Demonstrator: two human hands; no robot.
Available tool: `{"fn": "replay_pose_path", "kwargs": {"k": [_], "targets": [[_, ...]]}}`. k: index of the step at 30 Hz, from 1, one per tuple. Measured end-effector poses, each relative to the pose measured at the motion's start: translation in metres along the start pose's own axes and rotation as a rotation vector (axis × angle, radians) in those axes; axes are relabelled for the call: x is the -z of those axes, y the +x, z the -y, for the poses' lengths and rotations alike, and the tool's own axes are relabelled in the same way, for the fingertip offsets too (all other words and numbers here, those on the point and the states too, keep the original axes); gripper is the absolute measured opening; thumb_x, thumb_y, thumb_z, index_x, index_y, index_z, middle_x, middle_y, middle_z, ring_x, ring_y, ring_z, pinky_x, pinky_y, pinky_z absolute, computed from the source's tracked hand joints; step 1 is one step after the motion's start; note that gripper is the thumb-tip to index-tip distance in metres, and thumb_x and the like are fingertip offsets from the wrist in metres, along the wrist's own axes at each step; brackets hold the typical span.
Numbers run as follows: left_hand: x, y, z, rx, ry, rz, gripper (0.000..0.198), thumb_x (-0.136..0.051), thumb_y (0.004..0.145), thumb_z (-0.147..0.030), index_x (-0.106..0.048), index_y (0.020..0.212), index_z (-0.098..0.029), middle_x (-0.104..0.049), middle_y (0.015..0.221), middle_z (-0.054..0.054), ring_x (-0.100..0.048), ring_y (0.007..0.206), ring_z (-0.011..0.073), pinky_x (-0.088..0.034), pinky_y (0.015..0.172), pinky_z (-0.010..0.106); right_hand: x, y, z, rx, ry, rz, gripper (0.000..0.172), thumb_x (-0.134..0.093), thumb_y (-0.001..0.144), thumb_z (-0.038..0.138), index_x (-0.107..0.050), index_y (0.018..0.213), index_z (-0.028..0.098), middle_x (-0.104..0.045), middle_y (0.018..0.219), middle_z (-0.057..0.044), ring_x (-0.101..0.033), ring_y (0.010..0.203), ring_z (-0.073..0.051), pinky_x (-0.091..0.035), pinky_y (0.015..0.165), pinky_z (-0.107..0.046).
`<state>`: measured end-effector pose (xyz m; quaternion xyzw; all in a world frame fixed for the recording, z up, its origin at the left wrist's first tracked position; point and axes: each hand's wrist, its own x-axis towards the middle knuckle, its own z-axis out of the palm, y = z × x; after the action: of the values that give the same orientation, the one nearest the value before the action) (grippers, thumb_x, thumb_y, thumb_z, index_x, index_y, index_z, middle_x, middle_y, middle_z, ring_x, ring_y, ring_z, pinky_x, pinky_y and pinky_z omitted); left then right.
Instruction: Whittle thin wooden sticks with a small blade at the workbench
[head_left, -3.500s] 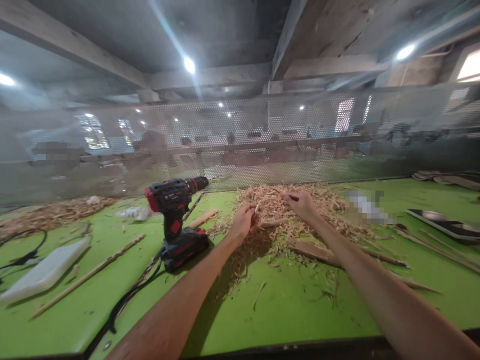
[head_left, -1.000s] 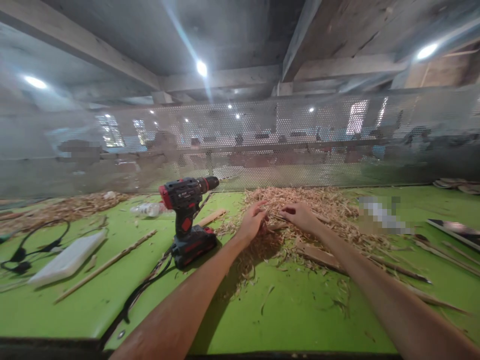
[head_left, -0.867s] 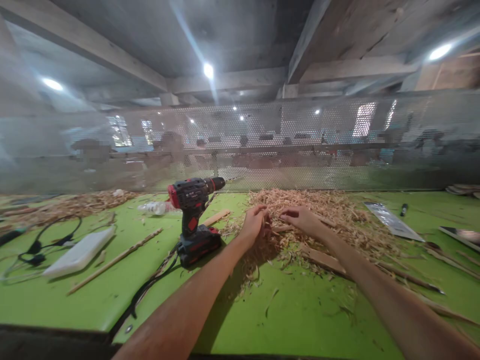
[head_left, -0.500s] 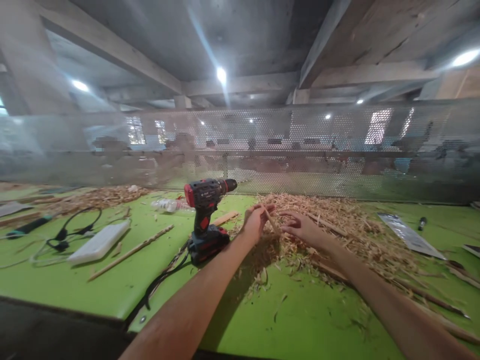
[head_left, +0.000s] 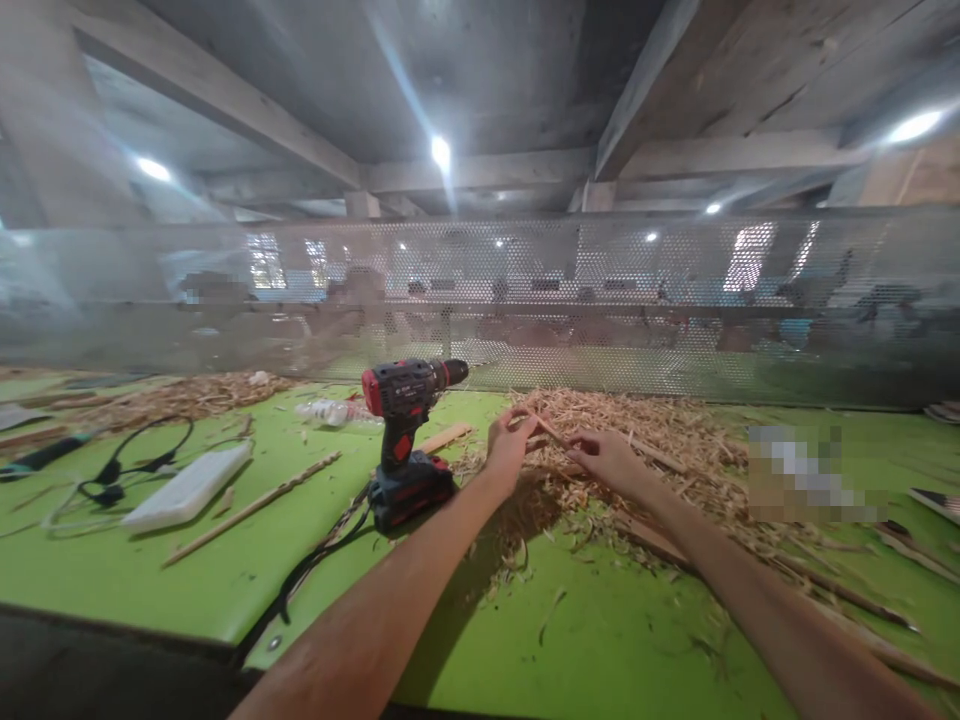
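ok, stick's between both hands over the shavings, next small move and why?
Probably lift the thin stick clear of the shavings pile: the left hand pinches one end, the right hand reaches the other with its fingertips, and loose shavings crowd around it.

Perforated mesh screen (head_left: 675, 300) behind green table (head_left: 622, 640) — ceiling lights (head_left: 440, 152), beams.
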<state>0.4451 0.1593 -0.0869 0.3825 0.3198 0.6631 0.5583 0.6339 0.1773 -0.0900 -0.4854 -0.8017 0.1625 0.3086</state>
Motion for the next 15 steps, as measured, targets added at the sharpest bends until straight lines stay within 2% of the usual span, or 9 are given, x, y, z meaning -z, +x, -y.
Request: {"fn": "replay_pose_path", "kwargs": {"k": [4,8,12,15], "targets": [[0.000,-0.003,0.000,-0.029,0.036,0.018,0.011,-0.073,0.086,-0.011,-0.064,0.088,-0.017,-0.079,0.097,0.009,-0.076,0.081,0.0182,-0.061,0.065,0.025,0.007,0.000,-0.001,-0.026,-0.119,-0.100,0.032,-0.058,0.088,0.036,-0.080,0.100,0.017,-0.068,0.070,-0.004,-0.056,0.063,-0.018,-0.035,0.061,-0.029],[0.001,-0.003,0.000,-0.051,0.091,0.030,0.016,-0.079,0.082,-0.014,-0.065,0.089,-0.016,-0.074,0.082,0.003,-0.072,0.066,0.0153,-0.056,0.057,0.023,0.013,0.000,-0.005,-0.066,-0.150,-0.200,0.032,-0.057,0.088,0.033,-0.079,0.106,0.016,-0.070,0.073,-0.005,-0.059,0.066,-0.020,-0.036,0.062,-0.029],[0.002,-0.002,0.004,-0.088,0.145,-0.017,0.023,-0.085,0.080,-0.021,-0.064,0.088,-0.016,-0.070,0.074,0.000,-0.066,0.053,0.0118,-0.051,0.050,0.021,0.015,-0.001,-0.006,-0.060,-0.200,-0.194,0.029,-0.057,0.089,0.032,-0.079,0.100,0.018,-0.069,0.072,-0.005,-0.059,0.067,-0.021,-0.035,0.062,-0.029],[0.002,0.000,0.008,-0.099,0.152,-0.072,0.019,-0.082,0.083,-0.021,-0.064,0.086,-0.015,-0.071,0.073,0.000,-0.063,0.048,0.0099,-0.049,0.047,0.020,0.016,-0.003,-0.004,-0.073,-0.263,-0.213,0.028,-0.056,0.090,0.030,-0.079,0.101,0.018,-0.070,0.074,-0.005,-0.060,0.069,-0.022,-0.035,0.062,-0.030]]}}
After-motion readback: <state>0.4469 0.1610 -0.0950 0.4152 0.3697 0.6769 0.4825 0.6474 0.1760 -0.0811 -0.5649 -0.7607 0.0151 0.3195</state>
